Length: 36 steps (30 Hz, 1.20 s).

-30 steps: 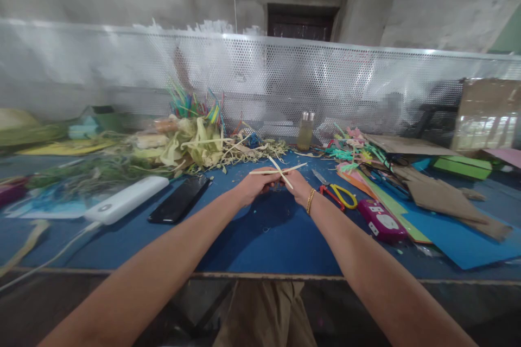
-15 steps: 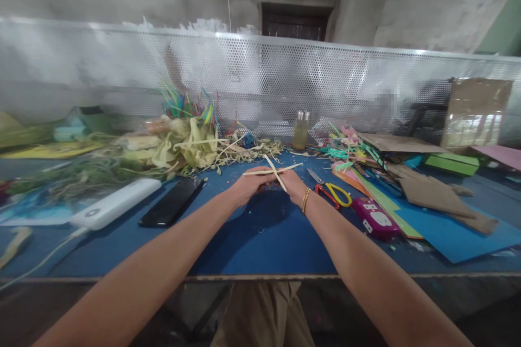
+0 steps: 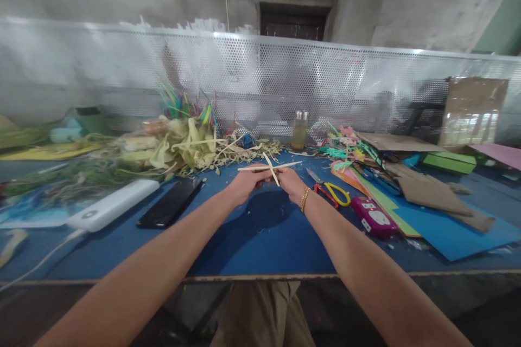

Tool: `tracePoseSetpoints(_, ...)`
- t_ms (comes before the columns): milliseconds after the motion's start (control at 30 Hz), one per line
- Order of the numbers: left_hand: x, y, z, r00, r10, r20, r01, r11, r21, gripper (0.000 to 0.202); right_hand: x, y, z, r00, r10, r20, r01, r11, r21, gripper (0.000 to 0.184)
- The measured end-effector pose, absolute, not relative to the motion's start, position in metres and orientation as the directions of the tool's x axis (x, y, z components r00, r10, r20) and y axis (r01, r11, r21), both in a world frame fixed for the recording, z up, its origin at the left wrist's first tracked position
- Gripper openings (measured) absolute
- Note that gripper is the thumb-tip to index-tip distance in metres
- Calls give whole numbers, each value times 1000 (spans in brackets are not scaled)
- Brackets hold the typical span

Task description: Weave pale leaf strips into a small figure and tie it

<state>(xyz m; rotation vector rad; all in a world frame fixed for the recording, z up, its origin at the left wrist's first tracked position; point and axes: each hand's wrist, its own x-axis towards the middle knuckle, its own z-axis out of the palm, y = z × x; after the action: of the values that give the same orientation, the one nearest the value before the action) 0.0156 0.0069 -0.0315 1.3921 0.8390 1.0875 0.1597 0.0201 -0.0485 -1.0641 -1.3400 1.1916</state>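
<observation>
Two narrow pale husk strips [image 3: 288, 165] cross each other above the blue table. One lies nearly level, the other slants steeply across it. My left hand [image 3: 247, 183] pinches them from the left side, its fingers closed near the crossing. From the other side, my right hand [image 3: 291, 182], with a gold bracelet at the wrist, is closed on the strips too. The two hands almost meet, and some fingertips are hidden behind the strips and knuckles. Right of my right hand lie scissors [image 3: 337, 194] with red and yellow handles.
Pale husks [image 3: 191, 141] are heaped at the back left. A black phone [image 3: 170, 203] and a white power bank [image 3: 114, 206] with a cable lie left. To the right are a purple box [image 3: 373, 218] and blue paper [image 3: 451, 236]. A glass bottle [image 3: 300, 131] stands behind.
The steeper strip's lower end has shifted left and up, and the level strip's left end reaches farther left. Both hands keep hold. The whole view has moved slightly.
</observation>
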Motion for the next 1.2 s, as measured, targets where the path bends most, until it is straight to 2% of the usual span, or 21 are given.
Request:
tracePoseSetpoints(267, 16, 8, -31, 341, 935, 96, -135, -53, 989, 29, 159, 19, -48, -70, 992, 106, -41, 103, -994, 8)
tracePoseSetpoints(433, 17, 5, -29, 356, 927, 120, -220, -42, 975, 28, 158, 16, -47, -95, 983, 158, -51, 154, -987, 7)
tracePoseSetpoints(600, 16, 7, -30, 347, 929, 124, -245, -38, 969, 27, 157, 12, -43, -51, 993, 103, -58, 100, -993, 7)
tracePoseSetpoints(767, 16, 8, -31, 310, 943, 117, -274, -29, 961, 25, 158, 9, -37, -12, 991, 130, -43, 129, -991, 16)
tracePoseSetpoints(967, 17, 5, -25, 277, 957, 85, -312, 6, 950, 22, 161, 10, -32, 16, 979, 205, -202, 204, -958, 25)
tracePoseSetpoints(1100, 18, 1, -22, 293, 955, 49, -322, 51, 945, 20, 160, 13, -34, 89, 972, 218, -212, 232, -949, 31)
tracePoseSetpoints(1200, 19, 0, -21, 305, 951, 55, -322, 49, 945, 19, 159, 14, -37, 74, 966, 248, -225, 258, -939, 35)
